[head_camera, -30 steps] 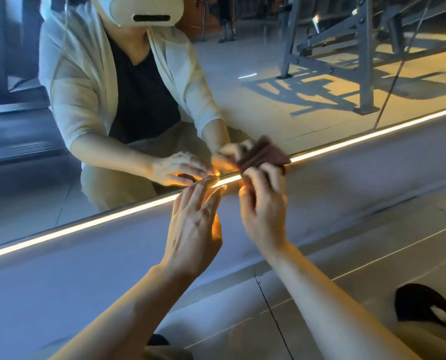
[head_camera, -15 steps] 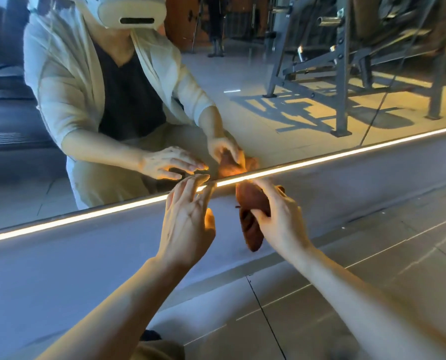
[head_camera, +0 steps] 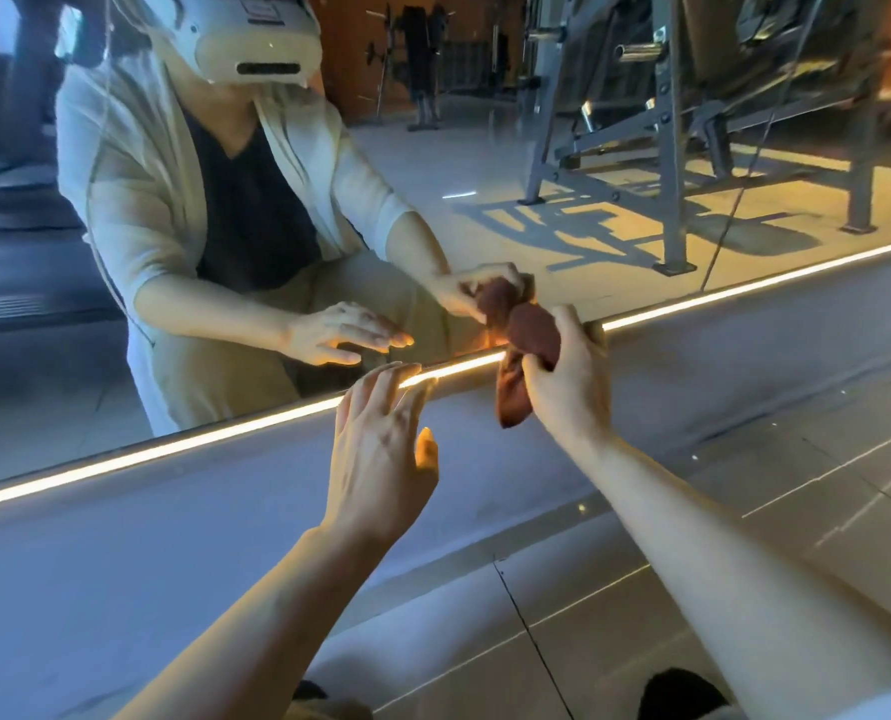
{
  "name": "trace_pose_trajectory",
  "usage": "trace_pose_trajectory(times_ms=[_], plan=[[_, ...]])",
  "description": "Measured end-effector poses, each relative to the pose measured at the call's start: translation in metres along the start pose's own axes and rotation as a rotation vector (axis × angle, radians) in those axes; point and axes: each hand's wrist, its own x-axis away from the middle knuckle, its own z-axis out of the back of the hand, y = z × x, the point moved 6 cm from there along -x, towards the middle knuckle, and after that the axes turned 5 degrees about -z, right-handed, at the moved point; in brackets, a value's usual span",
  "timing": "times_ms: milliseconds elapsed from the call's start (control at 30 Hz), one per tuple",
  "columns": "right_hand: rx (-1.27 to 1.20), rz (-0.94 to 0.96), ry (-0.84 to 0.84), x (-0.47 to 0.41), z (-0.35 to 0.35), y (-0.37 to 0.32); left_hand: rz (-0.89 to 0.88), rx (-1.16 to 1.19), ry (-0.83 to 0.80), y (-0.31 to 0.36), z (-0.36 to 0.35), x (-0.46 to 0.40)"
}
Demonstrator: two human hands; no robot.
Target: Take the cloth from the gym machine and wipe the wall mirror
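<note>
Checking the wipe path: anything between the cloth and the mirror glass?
Nothing visible. The right hand grips the bunched cloth at the wall mirror bottom edge, above the light strip; left hand is off to the side.

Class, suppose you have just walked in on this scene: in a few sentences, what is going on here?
A person crouches low before a wall mirror in a gym. Their right hand grips a bunched reddish-brown cloth at the mirror's bottom edge, by the lit strip that runs along it. The left hand is open, fingers straight, their tips at the strip, holding nothing. A gym machine shows only as a reflection.
</note>
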Motion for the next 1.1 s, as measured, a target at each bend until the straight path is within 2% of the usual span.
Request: trace_pose_trajectory(times_ms=[67, 133, 200, 300, 367, 467, 533, 600, 700, 733, 767, 800, 933, 1000, 1100], plan=[[-0.047, -0.167, 0.139, -0.020, 0.025, 0.031, -0.004, 0.010, 0.014, -0.002, 0.000, 0.000], [-0.062, -0.297, 0.108, -0.026, 0.026, 0.052, -0.005, 0.020, 0.024, -0.002, -0.001, -0.001], [-0.077, -0.257, -0.007, -0.018, 0.006, 0.048, -0.012, 0.013, 0.026, 0.000, -0.004, -0.002], [-0.106, -0.064, -0.239, 0.012, -0.033, 0.020, -0.017, -0.001, 0.008, 0.004, -0.010, -0.003], [-0.144, -0.111, -0.308, 0.019, -0.039, 0.013, -0.017, -0.005, -0.001, 0.003, -0.011, -0.004], [-0.121, -0.261, -0.069, -0.005, -0.014, 0.034, -0.011, -0.006, 0.005, -0.001, -0.007, -0.002], [-0.133, -0.356, -0.032, -0.013, -0.005, 0.048, 0.002, -0.024, 0.012, -0.005, -0.003, 0.001], [-0.148, -0.301, -0.192, 0.001, -0.017, 0.038, 0.020, -0.038, 0.026, -0.010, 0.002, 0.002], [-0.155, -0.095, -0.554, 0.045, -0.051, -0.005, 0.030, -0.063, 0.032, -0.010, 0.013, 0.006], [-0.181, -0.066, -0.620, 0.057, -0.059, -0.015, 0.036, -0.069, 0.037, -0.010, 0.018, 0.008], [-0.212, -0.065, -0.609, 0.063, -0.061, -0.023, 0.041, -0.075, 0.050, -0.009, 0.024, 0.011], [-0.240, -0.100, -0.528, 0.062, -0.057, -0.026, 0.044, -0.078, 0.072, -0.011, 0.030, 0.014], [-0.118, -0.220, -0.003, 0.033, -0.024, -0.005, 0.059, -0.118, 0.121, -0.033, 0.047, 0.043], [-0.112, -0.235, 0.096, 0.024, -0.022, 0.000, 0.062, -0.160, 0.134, -0.048, 0.054, 0.064], [-0.120, -0.180, 0.107, 0.042, -0.049, -0.028, -0.027, -0.192, 0.113, -0.065, 0.066, 0.070]])
